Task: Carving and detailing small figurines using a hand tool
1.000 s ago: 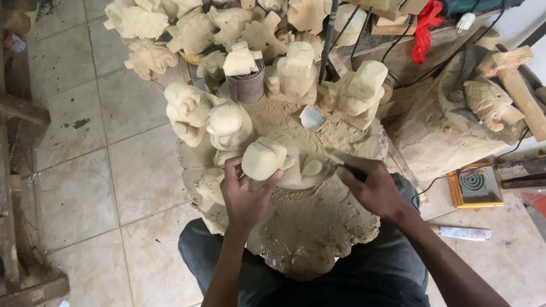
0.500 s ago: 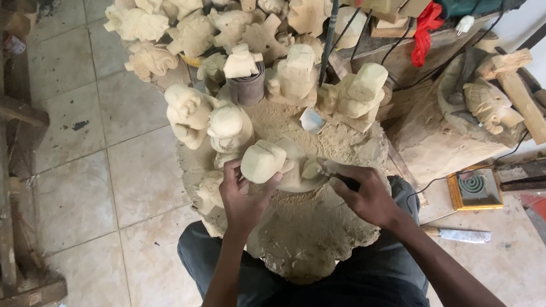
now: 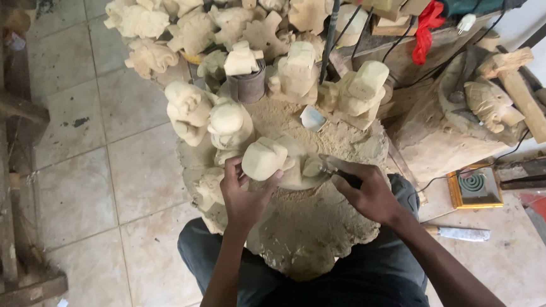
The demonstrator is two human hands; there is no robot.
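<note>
Head view, looking down. The left hand [image 3: 241, 196] had its grip clamped on a pale wooden carving [image 3: 264, 158], steadying it on the sawdust-covered stump [image 3: 315, 227] that served as worktop in front of the seated person's knees. The right hand [image 3: 370, 192] had its grip wrapped tight around a dark-handled carving tool [image 3: 340, 171], whose tip lay against the carving's right side, just beside the left thumb. Unfinished carved figures [image 3: 227, 121] crowded the far edge of the stump, with a heap of them [image 3: 201, 19] behind. A knife [image 3: 458, 232] lay on the tiled floor [image 3: 129, 175], well apart to the right. Judged risk: the tool worked towards the holding hand, so a slip off the rounded wood could cut its fingers; loose sawdust might let the carving shift under pressure.
</note>
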